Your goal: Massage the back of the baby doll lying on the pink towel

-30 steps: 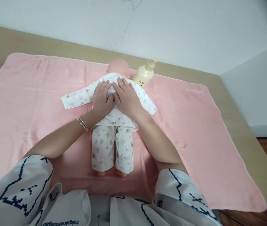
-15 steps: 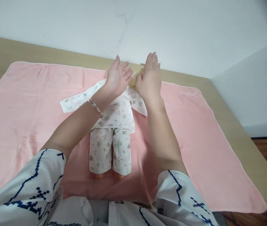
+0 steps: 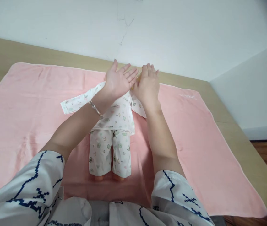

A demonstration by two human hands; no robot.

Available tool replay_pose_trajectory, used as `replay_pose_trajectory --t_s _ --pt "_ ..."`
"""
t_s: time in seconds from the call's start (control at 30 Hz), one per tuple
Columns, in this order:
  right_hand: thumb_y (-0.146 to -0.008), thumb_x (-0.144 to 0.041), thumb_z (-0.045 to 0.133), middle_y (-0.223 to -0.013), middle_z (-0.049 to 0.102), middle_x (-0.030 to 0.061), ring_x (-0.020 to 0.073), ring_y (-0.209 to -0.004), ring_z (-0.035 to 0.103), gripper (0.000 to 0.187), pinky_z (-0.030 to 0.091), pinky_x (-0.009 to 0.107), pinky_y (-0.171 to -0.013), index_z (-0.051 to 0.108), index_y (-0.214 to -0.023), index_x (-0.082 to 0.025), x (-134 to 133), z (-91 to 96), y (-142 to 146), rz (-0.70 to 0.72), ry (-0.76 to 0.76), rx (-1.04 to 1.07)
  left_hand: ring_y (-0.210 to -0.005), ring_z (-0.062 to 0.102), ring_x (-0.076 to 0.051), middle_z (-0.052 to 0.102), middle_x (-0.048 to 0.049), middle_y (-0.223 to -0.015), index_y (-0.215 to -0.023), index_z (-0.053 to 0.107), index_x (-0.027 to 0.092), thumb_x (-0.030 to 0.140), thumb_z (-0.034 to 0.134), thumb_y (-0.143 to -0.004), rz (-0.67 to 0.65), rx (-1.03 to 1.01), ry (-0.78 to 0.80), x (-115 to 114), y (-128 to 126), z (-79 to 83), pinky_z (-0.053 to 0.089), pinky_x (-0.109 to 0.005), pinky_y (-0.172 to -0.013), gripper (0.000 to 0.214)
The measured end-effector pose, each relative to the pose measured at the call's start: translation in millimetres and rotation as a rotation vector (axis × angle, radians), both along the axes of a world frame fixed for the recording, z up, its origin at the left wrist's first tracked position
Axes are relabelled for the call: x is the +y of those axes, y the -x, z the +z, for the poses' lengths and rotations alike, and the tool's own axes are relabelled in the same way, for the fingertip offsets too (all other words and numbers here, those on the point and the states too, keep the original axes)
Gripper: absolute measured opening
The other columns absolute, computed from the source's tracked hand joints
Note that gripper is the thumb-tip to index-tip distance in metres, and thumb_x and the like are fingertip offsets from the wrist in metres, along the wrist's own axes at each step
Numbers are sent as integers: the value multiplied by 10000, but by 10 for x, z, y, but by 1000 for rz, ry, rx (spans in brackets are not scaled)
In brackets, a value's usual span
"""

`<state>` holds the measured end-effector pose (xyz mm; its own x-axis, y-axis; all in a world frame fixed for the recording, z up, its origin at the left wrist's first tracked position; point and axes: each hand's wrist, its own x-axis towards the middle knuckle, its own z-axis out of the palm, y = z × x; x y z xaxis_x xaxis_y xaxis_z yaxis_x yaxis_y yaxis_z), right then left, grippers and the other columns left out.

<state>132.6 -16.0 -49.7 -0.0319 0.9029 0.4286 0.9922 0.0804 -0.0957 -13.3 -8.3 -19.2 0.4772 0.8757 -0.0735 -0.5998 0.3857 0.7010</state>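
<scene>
One doll (image 3: pixel 119 122), one pink blanket (image 3: pixel 194 150), left hand (image 3: pixel 118 83) released, right hand (image 3: pixel 148 87) unclear whether grasping

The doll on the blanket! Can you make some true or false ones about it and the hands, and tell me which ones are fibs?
1. The doll wears patterned pants. True.
2. The blanket under it is blue. False: it is pink.
3. The right hand shows its back. True.
4. The left hand is a tight fist. False: it is open, palm showing.
5. The bracelet is on the left wrist. True.
</scene>
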Motion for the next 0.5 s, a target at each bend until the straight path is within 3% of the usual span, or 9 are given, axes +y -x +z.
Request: replay_pose_trajectory --t_s 0.07,0.17,0.23,0.3,0.37,0.4,0.43,0.5 --pt "-991 -355 343 -1632 333 237 380 -1545 263 631 191 670 -1226 297 -1554 -73 19 -46 -24 4 -2 9 -1487 430 -191 498 -110 -1521 -1481 355 165 584 -20 -1011 6 107 -103 -137 184 -43 390 -393 -1211 733" --pt "-1003 -433 341 -1665 262 231 410 -1558 210 662 153 740 -1194 251 -1578 -119 -2 -93 -15 29 -20 83 -1425 519 -238 592 -113 -1441 -1421 483 182 562 -50 -1016 21 405 -402 -201 470 -231 450 -459 -1178 770" --pt "-1017 -485 305 -1687 216 208 420 -1570 162 668 124 793 -1161 199 -1598 -173 -91 -77 57 66 -47 144 -1382 566 -247 652 -105 -1375 -1402 538 203 536 -41 -1027 84 634 -617 -231 611 -335 483 -468 -1158 766" --pt "-1032 -503 240 -1705 184 166 395 -1586 116 649 116 797 -1164 135 -1613 -232 -259 -19 196 119 -66 184 -1368 580 -252 707 -89 -1287 -1385 576 222 515 -9 -1041 159 791 -788 -332 680 -327 510 -472 -1139 739" --pt "-1041 -471 173 -1716 156 137 344 -1601 77 626 119 724 -1224 105 -1617 -235 -491 56 385 170 -45 181 -1406 540 -253 739 -71 -1207 -1340 617 230 463 9 -1057 165 820 -847 -524 682 -172 531 -476 -1118 711" --pt "-1041 -444 153 -1719 135 149 324 -1605 45 629 99 667 -1260 109 -1614 -188 -620 87 487 210 -31 165 -1444 493 -249 745 -67 -1184 -1308 636 221 394 -13 -1058 122 795 -815 -642 669 -49 542 -482 -1105 717" --pt "-1038 -423 144 -1716 120 176 319 -1606 3 640 56 626 -1283 121 -1605 -127 -753 109 585 273 -30 141 -1491 423 -242 745 -60 -1177 -1267 655 207 315 -45 -1048 82 751 -751 -763 656 89 549 -489 -1096 742" --pt "-1031 -385 109 -1718 104 178 276 -1601 -76 628 -28 570 -1302 88 -1595 -110 -1016 120 756 388 -34 96 -1539 327 -224 724 -37 -1207 -1189 683 214 242 -99 -1017 30 677 -593 -974 648 354 544 -484 -1100 801"
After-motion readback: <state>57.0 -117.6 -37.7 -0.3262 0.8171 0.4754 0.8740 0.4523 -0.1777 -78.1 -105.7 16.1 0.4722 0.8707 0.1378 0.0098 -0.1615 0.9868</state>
